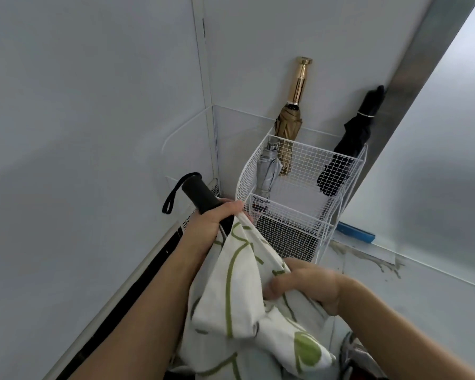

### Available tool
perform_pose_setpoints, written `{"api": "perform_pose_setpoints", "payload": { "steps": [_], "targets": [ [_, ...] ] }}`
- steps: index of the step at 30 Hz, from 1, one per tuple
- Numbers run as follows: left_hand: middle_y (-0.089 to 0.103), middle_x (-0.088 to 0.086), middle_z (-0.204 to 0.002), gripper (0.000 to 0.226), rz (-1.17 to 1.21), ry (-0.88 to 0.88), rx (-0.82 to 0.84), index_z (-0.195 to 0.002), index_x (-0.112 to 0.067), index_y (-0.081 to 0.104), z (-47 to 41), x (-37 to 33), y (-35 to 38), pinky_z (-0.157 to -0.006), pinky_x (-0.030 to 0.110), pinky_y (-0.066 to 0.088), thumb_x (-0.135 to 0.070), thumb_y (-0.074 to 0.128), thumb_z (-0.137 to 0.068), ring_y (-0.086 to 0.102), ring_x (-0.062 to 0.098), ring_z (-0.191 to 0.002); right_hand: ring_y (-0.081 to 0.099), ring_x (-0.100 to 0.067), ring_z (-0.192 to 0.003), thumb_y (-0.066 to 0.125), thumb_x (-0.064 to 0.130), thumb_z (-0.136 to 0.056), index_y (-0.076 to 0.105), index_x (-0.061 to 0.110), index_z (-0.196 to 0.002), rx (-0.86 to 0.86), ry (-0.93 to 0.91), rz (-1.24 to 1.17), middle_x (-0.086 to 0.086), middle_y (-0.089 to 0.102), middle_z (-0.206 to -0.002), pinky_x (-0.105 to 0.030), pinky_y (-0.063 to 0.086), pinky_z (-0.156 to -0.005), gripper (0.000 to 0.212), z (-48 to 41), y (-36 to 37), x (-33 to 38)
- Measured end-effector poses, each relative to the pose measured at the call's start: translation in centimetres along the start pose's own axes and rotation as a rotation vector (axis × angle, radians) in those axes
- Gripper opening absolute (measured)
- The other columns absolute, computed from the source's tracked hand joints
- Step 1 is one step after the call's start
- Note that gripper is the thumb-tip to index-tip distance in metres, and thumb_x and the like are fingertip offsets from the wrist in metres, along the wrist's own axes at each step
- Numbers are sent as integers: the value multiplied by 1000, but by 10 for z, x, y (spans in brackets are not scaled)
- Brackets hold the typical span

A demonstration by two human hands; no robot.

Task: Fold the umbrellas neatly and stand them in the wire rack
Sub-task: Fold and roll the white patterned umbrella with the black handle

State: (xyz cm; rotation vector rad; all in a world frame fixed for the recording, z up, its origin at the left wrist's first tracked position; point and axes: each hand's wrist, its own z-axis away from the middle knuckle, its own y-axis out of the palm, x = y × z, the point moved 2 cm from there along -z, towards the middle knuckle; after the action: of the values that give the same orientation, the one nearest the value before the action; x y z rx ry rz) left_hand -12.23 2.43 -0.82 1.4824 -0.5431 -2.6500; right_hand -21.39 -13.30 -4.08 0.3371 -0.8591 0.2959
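We lose the canopy of the white-and-green umbrella past the bottom edge, its shaft under cloth. Our right hand is blurred, its fingertips buried in fabric. A reddish thing in the bottom right corner is cut off, unidentifiable.

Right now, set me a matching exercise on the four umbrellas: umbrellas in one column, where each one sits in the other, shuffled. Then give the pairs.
1. gold umbrella
2. black umbrella
3. grey umbrella
4. white-and-green umbrella

A. gripped by the left hand at the handle, right hand on the cloth
B. wire rack, right side, leaning right
C. rack's rear left corner, handle highest
D. rack's left side, sunk within the mesh

Pairs: 1-C, 2-B, 3-D, 4-A
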Motion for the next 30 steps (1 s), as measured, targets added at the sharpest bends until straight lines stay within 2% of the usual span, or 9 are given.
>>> {"api": "perform_pose_setpoints", "payload": {
  "steps": [4,6,9,12,13,15,19,25,30],
  "targets": [
    [64,12,-79,16,-115,47,-439,-86,-4,61,-10,-2,-21,-46,23,48,-9,75,-78,60,21,-61,69,-10,-104,69,57,-79,62,29,-125,-430,-318,72,7,72,-116,-36,54,-96,54,8,-8,9],
    [62,15,-79,15,-16,100,-534,-84,-1,61,-15,-4,-30,-48,25,50,-1,73,-75,59,23,-60,65,-9,-113,65,67,-76,60,34,-128,-382,-437,75,12,69,-121,-38,50,-100,62,17,-10,9],
    [60,13,-81,17,72,139,-578,-82,-3,58,-20,-7,-39,-56,30,52,3,71,-73,60,24,-65,68,-10,-102,79,53,-67,56,30,-130,-274,-486,257,12,70,-113,-30,57,-85,71,26,-1,7],
    [59,11,-77,16,28,157,-525,-83,-4,58,-21,-6,-36,-52,26,51,1,71,-77,59,21,-63,68,-9,-82,81,38,-76,68,37,-104,-644,-600,559,13,71,-94,-27,56,-68,31,23,3,5],
    [60,11,-76,15,-13,158,-484,-85,-3,60,-20,-5,-32,-50,25,51,0,72,-77,59,21,-62,67,-14,-74,76,28,-83,71,34,-90,-793,-624,547,7,71,-85,-34,56,-65,10,21,-2,5],
    [62,11,-72,15,-90,152,-363,-84,-3,63,-20,-3,-24,-48,24,51,-1,75,-77,60,20,-59,65,-38,-71,65,21,-92,71,18,-75,-972,-572,276,-13,69,-74,-48,55,-64,18,19,-17,7],
    [57,1,-56,25,-97,84,-89,-68,-14,55,-14,0,-5,-48,21,48,3,69,-80,57,13,-50,68,-37,-63,60,40,-94,69,-7,-85,-1028,-413,-120,-24,71,-76,-52,58,-66,49,21,-48,12],
    [61,3,-60,22,64,-25,22,-72,-15,54,-10,4,-3,-50,24,54,-3,69,-81,62,15,-52,70,-24,-68,64,43,-92,73,14,-73,-1018,-234,208,-3,72,-69,-41,61,-70,36,1,-67,1],
    [67,16,-80,31,41,-64,-157,-95,-4,66,-22,7,-20,-49,25,52,-17,79,-71,64,23,-59,65,-14,-89,59,52,-92,66,33,-104,-1229,-161,691,12,71,-96,-35,53,-79,23,5,-70,-2]
  ]
}}
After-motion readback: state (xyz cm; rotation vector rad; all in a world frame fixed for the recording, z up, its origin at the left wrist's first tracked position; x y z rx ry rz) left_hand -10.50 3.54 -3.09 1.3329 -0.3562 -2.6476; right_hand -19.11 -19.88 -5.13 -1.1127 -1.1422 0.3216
